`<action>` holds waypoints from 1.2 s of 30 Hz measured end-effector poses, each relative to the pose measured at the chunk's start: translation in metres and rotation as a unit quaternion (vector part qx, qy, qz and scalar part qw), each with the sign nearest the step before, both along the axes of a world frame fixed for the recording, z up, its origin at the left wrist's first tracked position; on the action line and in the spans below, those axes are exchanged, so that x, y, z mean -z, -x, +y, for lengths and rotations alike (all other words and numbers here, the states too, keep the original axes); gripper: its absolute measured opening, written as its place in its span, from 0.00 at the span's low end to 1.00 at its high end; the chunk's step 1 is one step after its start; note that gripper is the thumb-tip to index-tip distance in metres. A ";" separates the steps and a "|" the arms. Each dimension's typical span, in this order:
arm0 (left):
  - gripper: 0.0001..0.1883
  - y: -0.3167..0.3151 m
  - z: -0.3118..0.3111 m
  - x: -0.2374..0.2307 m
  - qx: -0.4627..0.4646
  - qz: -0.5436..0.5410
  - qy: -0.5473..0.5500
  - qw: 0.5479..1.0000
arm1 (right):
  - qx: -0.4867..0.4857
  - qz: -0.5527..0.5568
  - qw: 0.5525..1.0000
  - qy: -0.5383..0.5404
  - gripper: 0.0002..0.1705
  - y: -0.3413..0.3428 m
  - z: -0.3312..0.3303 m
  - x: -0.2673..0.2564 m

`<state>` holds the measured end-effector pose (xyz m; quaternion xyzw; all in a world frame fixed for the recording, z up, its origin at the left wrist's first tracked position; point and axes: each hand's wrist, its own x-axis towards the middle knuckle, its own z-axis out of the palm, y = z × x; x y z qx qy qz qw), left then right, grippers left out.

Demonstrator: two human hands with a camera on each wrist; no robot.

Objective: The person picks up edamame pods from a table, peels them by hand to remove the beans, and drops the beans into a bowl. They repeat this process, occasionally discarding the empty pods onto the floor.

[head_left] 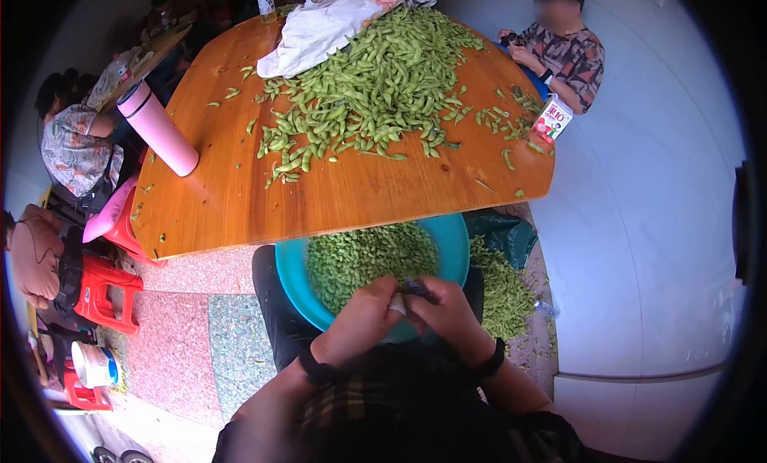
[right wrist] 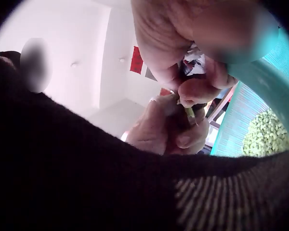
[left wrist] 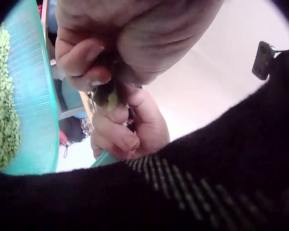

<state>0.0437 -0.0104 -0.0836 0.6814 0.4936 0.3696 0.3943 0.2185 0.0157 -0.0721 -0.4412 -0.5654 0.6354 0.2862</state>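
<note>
Held pod (right wrist: pixel 190 113) — pale green sliver showing, rest hidden.

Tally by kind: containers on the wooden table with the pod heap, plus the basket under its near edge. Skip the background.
Teal basket: 1
Pink flask: 1
Drink carton: 1
Clear bottle: 1
Total: 4
</note>
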 end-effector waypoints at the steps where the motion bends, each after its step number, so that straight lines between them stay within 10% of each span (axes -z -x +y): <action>1: 0.05 -0.001 0.000 0.001 0.001 -0.010 0.009 1.000 | 0.006 0.003 1.000 0.003 0.06 0.000 -0.001 0.001; 6: 0.06 0.001 0.002 0.013 -0.012 -0.007 -0.002 1.000 | 0.041 -0.002 0.999 0.011 0.08 0.003 0.000 -0.005; 9: 0.10 0.009 0.010 0.024 -0.025 -0.209 0.197 0.958 | 0.096 -0.037 0.994 -0.018 0.09 -0.002 0.006 -0.002; 12: 0.20 0.016 0.018 0.036 0.004 -0.627 0.282 0.726 | 0.126 -0.094 0.977 -0.142 0.09 -0.002 0.009 0.009; 15: 0.24 0.010 0.019 0.035 -0.009 -0.655 0.295 0.696 | 0.110 -0.123 0.951 -0.261 0.09 0.009 0.008 0.008; 23: 0.33 0.004 0.016 0.041 0.023 -0.588 0.262 0.765 | -0.004 -0.217 0.867 -0.449 0.12 0.034 0.015 0.028; 28: 0.35 0.005 0.010 0.038 0.043 -0.615 0.262 0.742 | 0.038 -0.196 0.896 -0.398 0.11 0.037 0.013 0.029; 36: 0.14 0.007 0.003 0.046 -0.119 -0.400 0.244 0.875 | 0.050 -0.232 0.898 -0.370 0.09 0.039 0.009 0.030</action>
